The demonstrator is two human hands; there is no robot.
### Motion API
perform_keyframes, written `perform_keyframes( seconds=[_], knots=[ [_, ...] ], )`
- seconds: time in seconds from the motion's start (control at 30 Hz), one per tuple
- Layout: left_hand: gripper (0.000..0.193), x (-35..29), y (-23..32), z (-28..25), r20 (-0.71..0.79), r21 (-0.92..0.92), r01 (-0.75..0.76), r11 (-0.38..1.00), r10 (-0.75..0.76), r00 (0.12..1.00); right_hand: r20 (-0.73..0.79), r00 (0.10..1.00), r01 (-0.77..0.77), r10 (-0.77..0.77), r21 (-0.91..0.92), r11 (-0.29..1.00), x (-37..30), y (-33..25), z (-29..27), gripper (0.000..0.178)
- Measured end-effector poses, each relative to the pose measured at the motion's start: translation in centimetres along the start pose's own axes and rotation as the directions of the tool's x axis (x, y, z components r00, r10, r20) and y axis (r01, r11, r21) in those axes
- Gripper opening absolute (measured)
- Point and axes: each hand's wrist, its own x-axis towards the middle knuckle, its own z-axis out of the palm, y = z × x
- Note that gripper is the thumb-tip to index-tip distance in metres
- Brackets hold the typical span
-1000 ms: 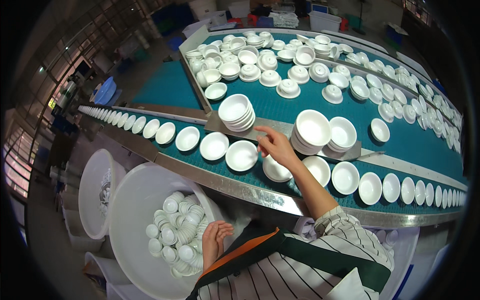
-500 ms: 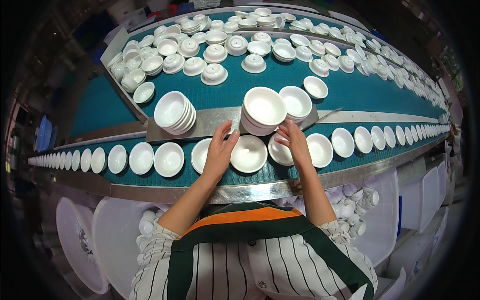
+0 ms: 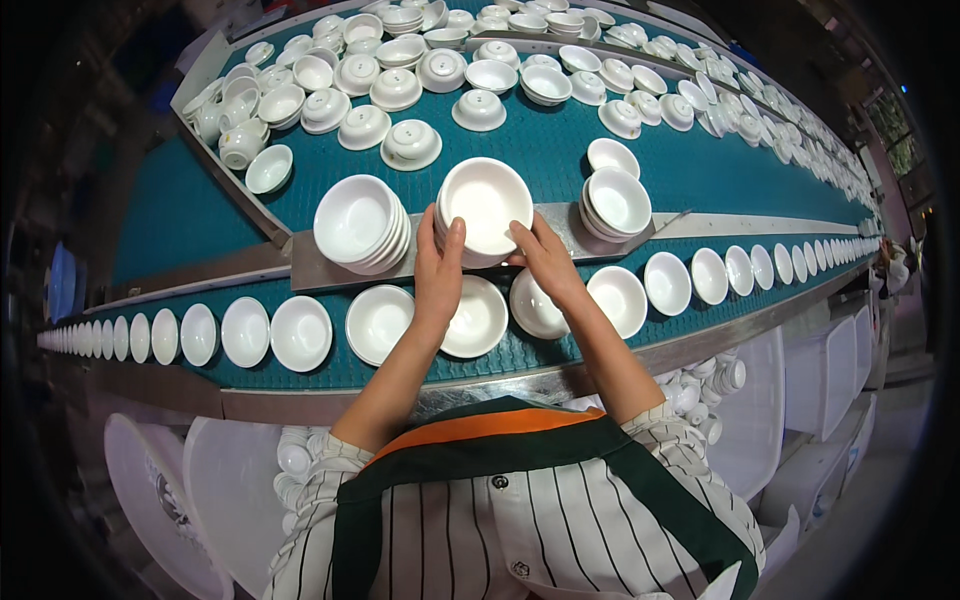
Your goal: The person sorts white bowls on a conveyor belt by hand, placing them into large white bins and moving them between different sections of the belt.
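Note:
Both my hands are cupped around a stack of white bowls [image 3: 486, 205] in the middle, with the top bowl facing up toward me. My left hand [image 3: 440, 262] grips its left side, thumb on the front. From the right, my right hand [image 3: 545, 258] presses its fingers and thumb against the rim and wall. Another stack of white bowls [image 3: 357, 220] stands left of it on the metal ledge [image 3: 300, 264], and a shorter stack of bowls [image 3: 617, 202] is to the right. My forearms partly cover the near row of single bowls [image 3: 380, 322].
That row lies along a narrow green belt [image 3: 330, 372], curving off both ways. Beyond the ledge, a wide green belt [image 3: 560, 150] carries many scattered bowls, several upside down. Below the metal front edge [image 3: 480, 392] are large white tubs [image 3: 750, 420] holding more bowls.
My hands have closed from either side onto the middle stack, which now sits further left, away from the right stack. The view has shifted slightly.

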Motion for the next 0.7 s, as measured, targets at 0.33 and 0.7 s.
perform_keyframes(
  seconds=[0.33,0.7],
  knots=[
    [0.035,-7.6,1.3,2.1,0.300,0.293,-0.635,0.715,0.562,0.771,-0.243,0.966,0.109,-0.081,0.102,0.989,-3.4,-1.2,-8.0,0.043],
    [0.037,-6.6,-2.0,4.9,0.495,0.505,-0.630,0.590,0.400,0.771,-0.612,0.791,0.003,-0.002,0.001,1.000,-13.9,3.3,-17.3,0.026]
  ],
)
